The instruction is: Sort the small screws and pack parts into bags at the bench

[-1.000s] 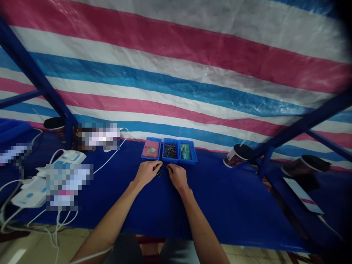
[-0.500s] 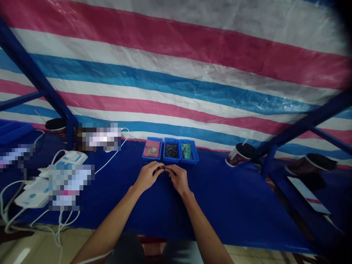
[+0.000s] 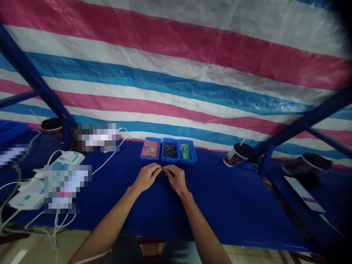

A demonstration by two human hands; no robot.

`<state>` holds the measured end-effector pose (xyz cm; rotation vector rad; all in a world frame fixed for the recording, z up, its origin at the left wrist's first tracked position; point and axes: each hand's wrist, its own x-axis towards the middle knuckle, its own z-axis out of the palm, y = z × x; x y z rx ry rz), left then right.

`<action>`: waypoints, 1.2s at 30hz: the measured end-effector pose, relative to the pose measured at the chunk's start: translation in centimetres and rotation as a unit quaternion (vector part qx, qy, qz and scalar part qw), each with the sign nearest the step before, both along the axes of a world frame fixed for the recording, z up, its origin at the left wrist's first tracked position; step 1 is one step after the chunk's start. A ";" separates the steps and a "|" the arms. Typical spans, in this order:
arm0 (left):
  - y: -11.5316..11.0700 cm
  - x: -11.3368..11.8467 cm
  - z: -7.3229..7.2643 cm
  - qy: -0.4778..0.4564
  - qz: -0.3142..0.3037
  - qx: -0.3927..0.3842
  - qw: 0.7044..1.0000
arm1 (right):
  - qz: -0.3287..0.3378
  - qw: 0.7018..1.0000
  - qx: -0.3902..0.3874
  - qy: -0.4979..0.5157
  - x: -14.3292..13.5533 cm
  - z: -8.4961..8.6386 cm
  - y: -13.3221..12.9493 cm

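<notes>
Centre: my left hand (image 3: 146, 177) and right hand (image 3: 176, 179) pinched, nearly touching | contents: too small to tell | above: blue bins (image 3: 170, 160)

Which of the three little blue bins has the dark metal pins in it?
The middle bin: it holds a heap of thin dark metal pieces, while the left bin has something pink and the right one green.

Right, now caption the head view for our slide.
Left hand and right hand close together before three small blue bins.
</notes>
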<state>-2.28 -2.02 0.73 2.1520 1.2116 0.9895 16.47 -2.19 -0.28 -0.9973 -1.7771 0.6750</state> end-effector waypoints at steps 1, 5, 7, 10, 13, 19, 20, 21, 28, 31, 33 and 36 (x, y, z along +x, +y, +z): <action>0.0 0.0 0.0 0.003 -0.008 -0.002 1.000 | 0.002 1.000 0.009 0.004 -0.1 0.0 0.0; 0.1 -0.1 0.0 0.001 -0.015 -0.006 1.000 | 0.004 0.999 0.038 -0.004 -0.3 0.3 -0.1; 0.2 -0.1 -0.1 -0.004 -0.017 -0.010 1.000 | 0.005 0.999 0.047 -0.021 -0.3 0.4 -0.1; 0.2 -0.2 -0.1 -0.012 -0.021 -0.011 1.000 | 0.002 0.997 0.055 -0.056 -0.3 0.4 -0.2; 0.2 -0.1 -0.2 -0.018 -0.022 -0.007 1.000 | -0.004 0.995 0.060 -0.085 -0.4 0.3 -0.2; 0.2 -0.2 -0.3 -0.022 -0.022 0.004 0.999 | -0.013 0.987 0.048 -0.151 -0.4 0.7 -0.4; 0.2 -0.2 -0.3 -0.022 -0.023 0.006 0.999 | -0.016 0.986 0.048 -0.160 -0.4 0.8 -0.4; 0.1 -0.2 -0.2 -0.021 -0.023 0.008 0.999 | -0.018 0.984 0.049 -0.168 -0.4 0.8 -0.4; -0.1 0.0 0.3 -0.015 -0.032 0.021 0.999 | -0.055 0.973 0.038 -0.223 -0.7 0.4 -0.4; 0.0 0.0 0.2 -0.019 -0.027 0.024 0.999 | -0.060 0.974 0.024 -0.217 -0.6 0.3 -0.4; 0.1 -0.1 0.0 -0.029 -0.014 0.025 0.999 | -0.041 0.981 0.019 -0.189 -0.3 0.4 -0.3; 0.2 -0.2 -0.3 -0.042 0.007 0.022 0.999 | -0.004 0.990 0.023 -0.137 -0.1 0.6 -0.3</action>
